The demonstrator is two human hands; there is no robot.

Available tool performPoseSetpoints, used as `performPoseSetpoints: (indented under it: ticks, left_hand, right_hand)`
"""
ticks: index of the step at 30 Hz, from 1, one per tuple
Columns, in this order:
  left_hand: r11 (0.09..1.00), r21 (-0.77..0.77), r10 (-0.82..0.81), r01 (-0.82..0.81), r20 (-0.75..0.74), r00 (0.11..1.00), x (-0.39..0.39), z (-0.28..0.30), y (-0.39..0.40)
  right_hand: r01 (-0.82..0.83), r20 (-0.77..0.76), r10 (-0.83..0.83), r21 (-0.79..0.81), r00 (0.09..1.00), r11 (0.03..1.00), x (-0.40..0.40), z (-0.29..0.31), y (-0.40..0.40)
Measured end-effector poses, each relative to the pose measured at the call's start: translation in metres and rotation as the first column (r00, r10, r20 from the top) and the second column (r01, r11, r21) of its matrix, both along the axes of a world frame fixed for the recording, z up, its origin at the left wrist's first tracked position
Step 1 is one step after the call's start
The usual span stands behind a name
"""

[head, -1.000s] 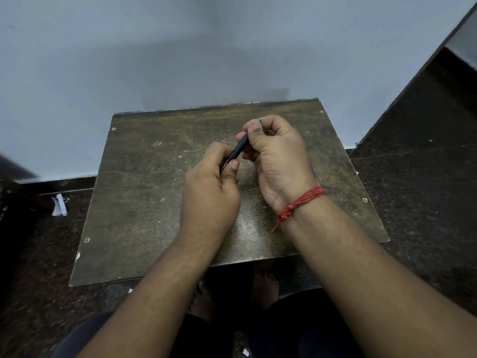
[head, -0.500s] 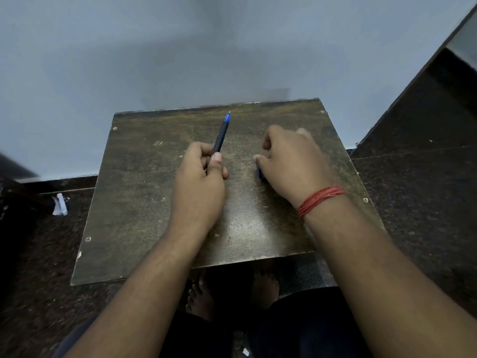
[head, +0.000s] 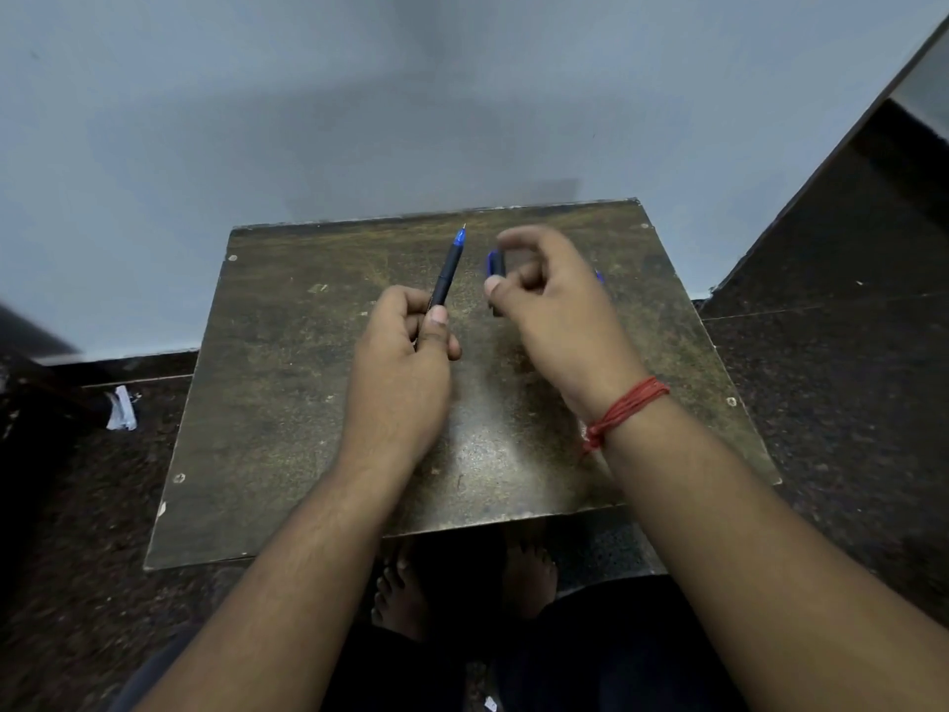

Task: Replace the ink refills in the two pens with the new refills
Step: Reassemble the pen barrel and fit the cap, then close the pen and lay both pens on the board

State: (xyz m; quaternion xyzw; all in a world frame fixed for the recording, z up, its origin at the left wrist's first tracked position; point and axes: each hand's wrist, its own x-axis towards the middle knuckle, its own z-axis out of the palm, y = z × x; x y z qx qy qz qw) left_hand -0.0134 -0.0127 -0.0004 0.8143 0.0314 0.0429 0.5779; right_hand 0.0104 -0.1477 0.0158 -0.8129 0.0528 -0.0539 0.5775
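Left hand (head: 398, 375): bare, no ring or band visible; short nail shows on the thumb. Left forearm bare to the lower edge of the picture, no sleeve.

Right hand (head: 557, 310): bare, blurred around the fingers. Right forearm bare, no sleeve.

Red thread wristband of several thin strands (head: 624, 409) wound around the right wrist, knotted on its inner side with short loose ends hanging below the knot.

Dark, near-black trousers (head: 616, 655) cover both legs.

Bare feet (head: 403, 590), no footwear; toes visible, detail lost in shadow.
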Motion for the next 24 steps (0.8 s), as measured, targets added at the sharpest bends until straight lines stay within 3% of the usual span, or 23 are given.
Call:
performPoseSetpoints:
  ticks: [3,7,14,24]
  left_hand:
    - [0.998,-0.026,-0.05,0.05,-0.012,0.999,-0.001,-0.002,-0.003]
    - [0.99,-0.031,-0.137,0.137,-0.023,0.99,-0.005,0.001,-0.007]
    - [0.973,0.062,-0.221,0.22,0.001,0.975,-0.01,0.005,-0.01]
    - [0.973,0.045,-0.227,0.226,0.008,0.974,-0.009,0.002,-0.009]
  right_hand:
    - [0.127,0.016,-0.148,0.434,0.989,0.892,0.003,-0.001,-0.005]
    - [0.211,0.0,-0.276,0.648,0.961,0.732,0.009,-0.003,-0.012]
    - [0.238,0.06,-0.366,0.661,0.929,0.711,0.015,-0.005,-0.024]
    - [0.055,0.098,-0.129,0.545,0.987,0.836,0.01,-0.005,-0.017]
